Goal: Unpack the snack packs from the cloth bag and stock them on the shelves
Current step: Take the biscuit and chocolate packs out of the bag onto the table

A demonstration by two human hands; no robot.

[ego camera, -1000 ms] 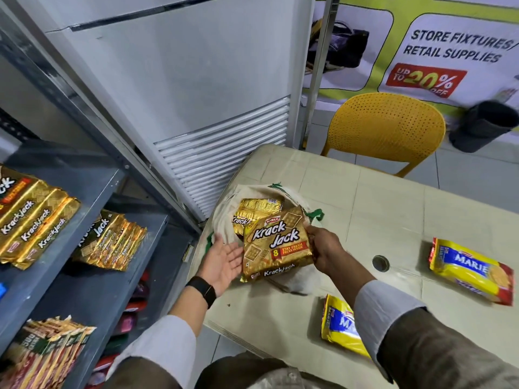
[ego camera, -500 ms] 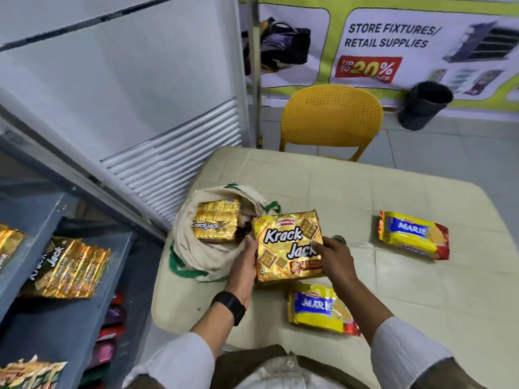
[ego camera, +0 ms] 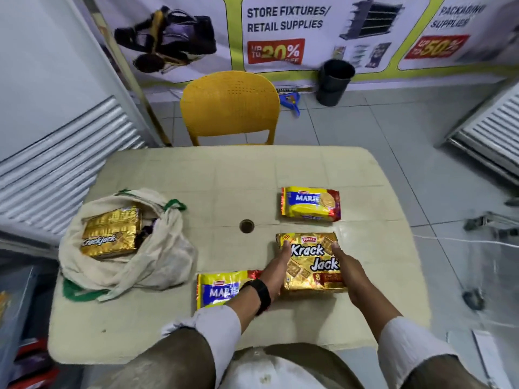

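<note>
On the table [ego camera: 168, 327], right in front of the person, two hands are resting along the sides of a gold Krack Jack pack [ego camera: 311, 265]. The left hand [ego camera: 276, 266] is lying flat against the pack's left edge, fingers straight and close together, with a black watch [ego camera: 259, 294] sitting on the wrist. The right hand [ego camera: 346, 269] is doing the same on the right edge, fingers straight too. Neither hand is curling round the pack. It is lying flat on the table between them.

Just under the left arm, a yellow Marie pack [ego camera: 216, 290] is peeking out. A second Marie pack [ego camera: 310, 204] is lying a little farther back, just behind the gold one.

Over on the left side of the table the cloth bag [ego camera: 157, 259] is slumping open. Another gold Krackjack pack [ego camera: 111, 233] is sitting in its mouth, and something dark is showing beside it, too hidden to name.

A yellow chair [ego camera: 230, 105] is standing behind the table, and a dark bin [ego camera: 335, 81] is by the wall poster.

I think the job is only partly done. Three packs are out on the table, at least one is waiting in the bag, and none of these are on a shelf yet. No shelf is clearly showing from here.
</note>
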